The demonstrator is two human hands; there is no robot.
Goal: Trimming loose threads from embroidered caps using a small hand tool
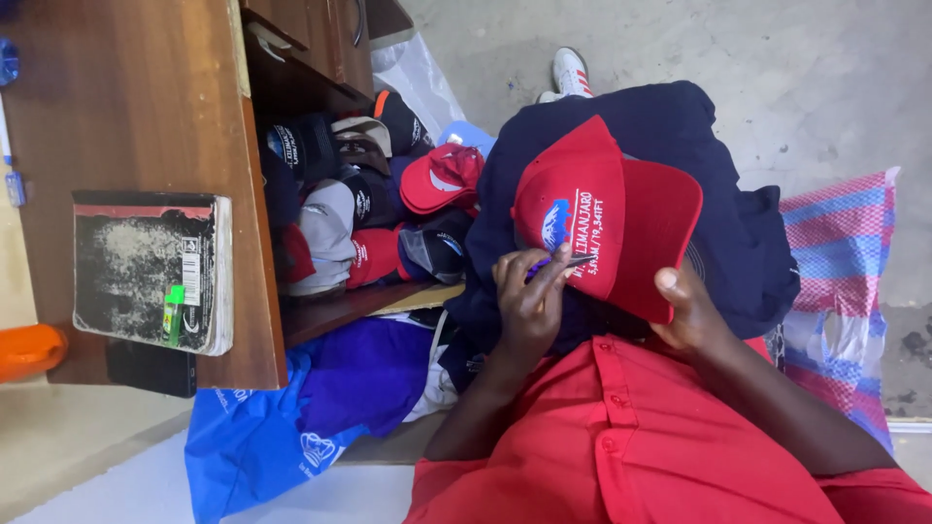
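A right hand (694,311) is gripping a red cap (607,218) by its brim while the left hand (529,296), nearer its embroidered front, is pinching a small tool (563,263) against it.

I wear a red button-up shirt (621,446), its placket running up the lower middle of the frame with small red buttons (two show plainly). The sleeves are short, leaving both forearms bare. At the top of the frame sits my white sneaker (569,73) with red stripes.
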